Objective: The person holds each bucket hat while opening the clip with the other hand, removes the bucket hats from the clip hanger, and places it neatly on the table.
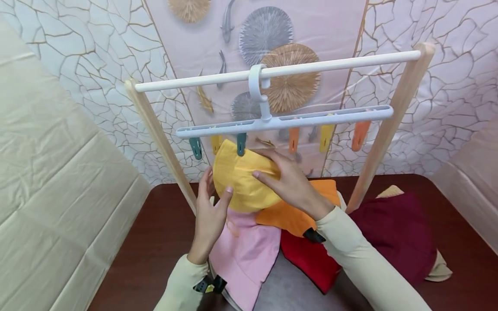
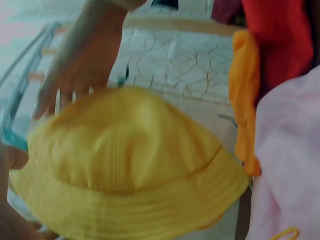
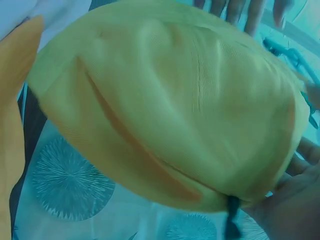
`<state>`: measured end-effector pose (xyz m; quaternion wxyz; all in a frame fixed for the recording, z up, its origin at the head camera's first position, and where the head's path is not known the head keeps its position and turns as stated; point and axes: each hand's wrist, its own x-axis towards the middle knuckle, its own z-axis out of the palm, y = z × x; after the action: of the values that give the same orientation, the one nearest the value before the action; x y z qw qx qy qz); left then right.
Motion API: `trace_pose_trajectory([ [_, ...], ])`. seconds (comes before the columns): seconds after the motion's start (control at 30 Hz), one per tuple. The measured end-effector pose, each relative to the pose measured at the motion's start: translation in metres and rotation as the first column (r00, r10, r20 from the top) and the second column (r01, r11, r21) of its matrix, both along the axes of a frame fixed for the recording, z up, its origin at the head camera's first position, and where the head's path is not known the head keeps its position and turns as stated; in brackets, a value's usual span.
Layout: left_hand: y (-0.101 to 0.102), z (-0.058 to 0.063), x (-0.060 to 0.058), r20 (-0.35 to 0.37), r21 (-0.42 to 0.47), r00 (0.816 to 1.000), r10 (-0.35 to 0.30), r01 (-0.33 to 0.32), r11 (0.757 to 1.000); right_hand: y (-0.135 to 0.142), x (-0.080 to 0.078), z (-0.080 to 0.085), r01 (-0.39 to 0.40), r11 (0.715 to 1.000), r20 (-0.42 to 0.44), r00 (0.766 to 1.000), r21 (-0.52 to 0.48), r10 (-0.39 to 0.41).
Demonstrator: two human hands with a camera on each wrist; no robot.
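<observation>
A yellow bucket hat (image 1: 249, 181) hangs tilted below the white clip hanger (image 1: 319, 117). One teal clip (image 1: 241, 144) overlaps the hat's upper edge. My right hand (image 1: 293, 181) holds the crown side, thumb over the front and fingers along the upper edge. At the brim side is my left hand (image 1: 210, 211), thumb in front and fingers spread beside the brim. The left wrist view shows the hat's crown and stitched brim (image 2: 125, 210), with the right hand (image 2: 85, 60) beyond the crown. In the right wrist view, the hat (image 3: 170, 100) covers much of both hands.
The hanger hooks over a white rod (image 1: 334, 65) between wooden posts (image 1: 393, 121). Other teal, yellow and orange clips (image 1: 361, 136) hang along it. Below lie a pink hat (image 1: 245, 255), an orange hat (image 1: 288, 218), red cloth (image 1: 311, 263) and a maroon hat (image 1: 397, 237) on the brown table (image 1: 136, 259).
</observation>
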<state>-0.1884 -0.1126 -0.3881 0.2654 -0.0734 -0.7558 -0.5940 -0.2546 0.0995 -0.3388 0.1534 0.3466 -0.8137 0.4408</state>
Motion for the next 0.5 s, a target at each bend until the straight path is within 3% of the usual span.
trace_pose_trajectory([
  [0.2,-0.003,0.002,-0.009,0.017,0.096,0.988,-0.156,0.153,0.983,-0.003,0.008,0.001,0.050,0.999,-0.045,0.998,0.000,-0.050],
  [0.5,-0.005,0.002,-0.004,0.022,0.078,0.990,-0.141,0.139,0.987,-0.011,0.012,0.007,0.051,0.994,-0.054,0.997,-0.092,-0.057],
])
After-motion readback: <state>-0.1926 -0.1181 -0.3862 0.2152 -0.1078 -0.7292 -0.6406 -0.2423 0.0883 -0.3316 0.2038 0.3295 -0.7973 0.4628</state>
